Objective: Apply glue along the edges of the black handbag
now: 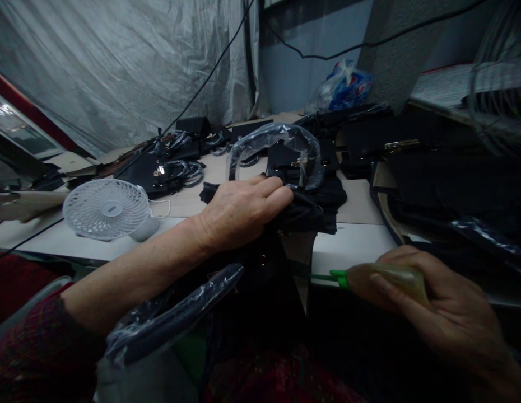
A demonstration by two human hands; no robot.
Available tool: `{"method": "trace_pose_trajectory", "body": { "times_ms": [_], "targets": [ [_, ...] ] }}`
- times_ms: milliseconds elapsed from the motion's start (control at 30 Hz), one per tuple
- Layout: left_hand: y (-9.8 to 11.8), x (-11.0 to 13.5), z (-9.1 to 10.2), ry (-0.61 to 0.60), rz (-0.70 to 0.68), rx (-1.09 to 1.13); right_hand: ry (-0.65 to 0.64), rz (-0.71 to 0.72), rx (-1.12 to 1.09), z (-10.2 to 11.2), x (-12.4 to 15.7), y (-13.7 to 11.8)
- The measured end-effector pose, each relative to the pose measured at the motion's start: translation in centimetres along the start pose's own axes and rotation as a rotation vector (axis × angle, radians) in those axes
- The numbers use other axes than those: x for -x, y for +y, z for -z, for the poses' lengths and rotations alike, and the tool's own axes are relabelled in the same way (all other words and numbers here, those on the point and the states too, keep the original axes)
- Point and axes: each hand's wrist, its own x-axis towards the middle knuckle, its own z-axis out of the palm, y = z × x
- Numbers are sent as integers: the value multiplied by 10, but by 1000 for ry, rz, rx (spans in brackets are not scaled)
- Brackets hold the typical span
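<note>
My left hand is closed on the black lining of a black handbag near the middle of the view. One bag handle, wrapped in clear plastic, arches up behind that hand. Closer to me, a second plastic-wrapped handle sticks out on the left. In my right hand is a squeeze bottle of amber content, gripped between thumb and fingers. Its green nozzle points left at the bag's side, where a brownish panel shows. Whether anything flows from the tip, I cannot tell.
A white fan stands on the white table at the left. Black bags with wrapped handles lie further back on cardboard. More black bag pieces pile up at right. A black cable hangs across.
</note>
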Motion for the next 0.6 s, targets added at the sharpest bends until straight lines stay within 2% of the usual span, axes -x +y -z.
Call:
{"method": "trace_pose_trajectory", "body": {
  "times_ms": [167,300,433,600],
  "targets": [
    [0,1,-1,18,-17,5,-76,34,-26,-1,1,0],
    [0,1,-1,22,-18,5,-10,40,16,1,3,-2],
    [1,1,0,26,-27,0,-36,38,25,3,1,-3],
    [1,2,-1,9,-16,8,5,-4,45,3,-1,-1]
  ]
}}
